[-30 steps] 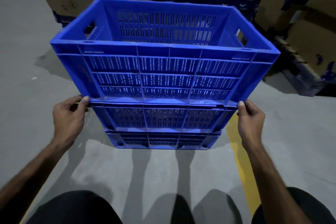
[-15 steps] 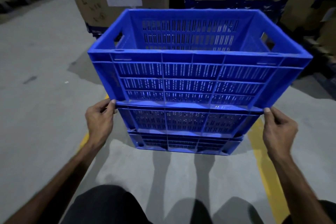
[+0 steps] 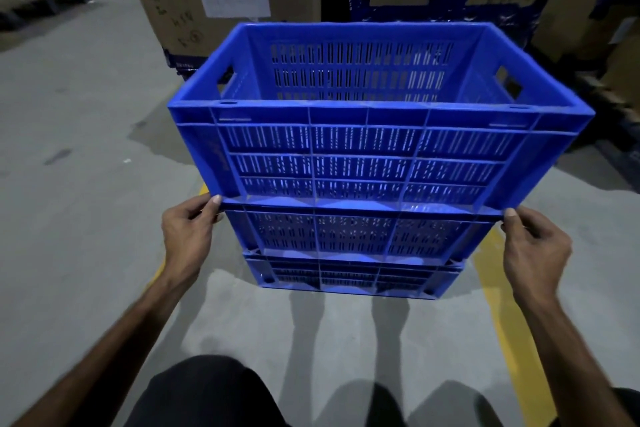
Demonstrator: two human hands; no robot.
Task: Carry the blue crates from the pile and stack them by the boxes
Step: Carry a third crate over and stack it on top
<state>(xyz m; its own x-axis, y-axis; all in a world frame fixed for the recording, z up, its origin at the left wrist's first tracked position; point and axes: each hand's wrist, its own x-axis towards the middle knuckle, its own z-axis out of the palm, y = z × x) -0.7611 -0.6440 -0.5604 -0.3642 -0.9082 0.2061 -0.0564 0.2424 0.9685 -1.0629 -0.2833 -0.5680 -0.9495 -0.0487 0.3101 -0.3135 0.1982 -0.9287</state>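
A stack of three nested blue crates fills the middle of the view: the top crate [image 3: 367, 149] is large and empty, with a second crate [image 3: 356, 232] and a third crate [image 3: 349, 279] below it. My left hand [image 3: 188, 236] grips the left end of the second crate's rim, thumb on top. My right hand [image 3: 531, 250] grips the right end of the same rim. The stack hangs above the grey floor.
Tall cardboard boxes [image 3: 221, 0] with paper labels stand just behind the crates, on blue pallets. More boxes [image 3: 623, 55] line the right side. A yellow floor line [image 3: 509, 333] runs under my right arm. Open grey floor [image 3: 69, 166] stretches to the left.
The view has swung left and the crates now sit further right in it, closer to the boxes. Both hands keep the same grip on the second crate's rim.
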